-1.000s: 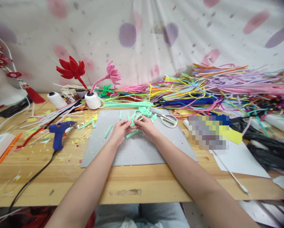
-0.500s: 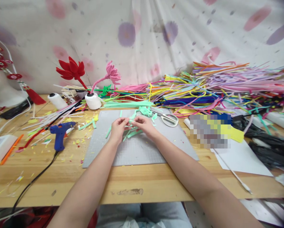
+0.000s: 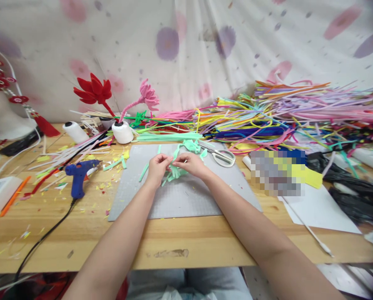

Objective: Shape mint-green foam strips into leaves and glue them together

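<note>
Over the grey cutting mat (image 3: 199,204), my left hand (image 3: 157,168) and my right hand (image 3: 191,164) meet with fingertips pinched together. Both are closed on a mint-green pipe cleaner (image 3: 174,171), whose bent strands hang below the fingers. Its exact shape is partly hidden by the hands. Behind my right hand lies a bunched mint-green pipe-cleaner piece (image 3: 191,145). Scissors (image 3: 223,158) with pale handles rest to its right. A loose mint-green strip (image 3: 143,172) lies left of my left hand.
A blue glue gun (image 3: 78,179) lies left, its cord running to the front edge. Red (image 3: 94,91) and pink pipe-cleaner flowers (image 3: 148,98) stand behind it. Heaped pipe cleaners (image 3: 299,104) line the back right. White paper (image 3: 320,212) and black plastic bags (image 3: 355,204) lie right.
The fingertips have shifted slightly on the mint-green pipe cleaner. More of its strands now show hanging beneath the hands. My arms have barely moved.
</note>
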`<move>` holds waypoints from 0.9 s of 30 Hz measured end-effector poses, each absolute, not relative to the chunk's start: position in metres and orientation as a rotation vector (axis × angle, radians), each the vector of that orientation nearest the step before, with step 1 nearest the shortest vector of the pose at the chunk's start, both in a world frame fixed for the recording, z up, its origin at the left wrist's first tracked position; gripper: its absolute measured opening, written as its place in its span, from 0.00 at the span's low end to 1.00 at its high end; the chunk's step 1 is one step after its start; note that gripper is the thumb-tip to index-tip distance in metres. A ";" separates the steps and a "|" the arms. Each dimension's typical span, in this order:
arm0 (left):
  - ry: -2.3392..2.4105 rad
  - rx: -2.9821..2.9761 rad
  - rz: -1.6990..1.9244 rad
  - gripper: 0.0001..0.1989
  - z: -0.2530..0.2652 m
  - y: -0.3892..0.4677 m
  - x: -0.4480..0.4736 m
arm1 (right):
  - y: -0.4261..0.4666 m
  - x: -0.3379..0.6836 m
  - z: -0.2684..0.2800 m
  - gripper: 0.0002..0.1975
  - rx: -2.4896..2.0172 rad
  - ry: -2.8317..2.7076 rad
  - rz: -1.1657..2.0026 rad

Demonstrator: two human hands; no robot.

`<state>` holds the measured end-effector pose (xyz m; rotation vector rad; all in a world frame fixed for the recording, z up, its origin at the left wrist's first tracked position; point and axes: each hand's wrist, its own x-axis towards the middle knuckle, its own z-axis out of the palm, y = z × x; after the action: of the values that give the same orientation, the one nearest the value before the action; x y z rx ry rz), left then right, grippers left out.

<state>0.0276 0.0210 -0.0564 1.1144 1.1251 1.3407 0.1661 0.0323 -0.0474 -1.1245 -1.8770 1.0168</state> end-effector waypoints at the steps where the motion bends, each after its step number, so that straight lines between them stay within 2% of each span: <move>1: 1.139 1.125 1.356 0.12 -0.056 0.021 0.029 | 0.032 0.165 -0.047 0.11 -1.104 -1.861 1.069; 8: 1.157 1.143 1.340 0.14 -0.057 0.020 0.039 | 0.035 0.166 -0.051 0.13 -1.090 -1.541 1.334; 12: 1.125 1.168 1.230 0.17 -0.062 0.019 0.041 | 0.040 0.167 -0.054 0.14 -1.107 -1.303 1.325; 19: 1.002 1.051 0.991 0.15 -0.055 0.019 0.033 | 0.040 0.171 -0.050 0.16 -1.069 -1.316 1.346; 27: 1.073 1.164 1.026 0.13 -0.059 0.017 0.035 | 0.042 0.169 -0.055 0.16 -1.076 -1.368 1.268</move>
<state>0.0354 0.0170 -0.0591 1.1640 1.0735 1.0262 0.1688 0.0417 -0.0549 -1.0763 -1.3683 1.2680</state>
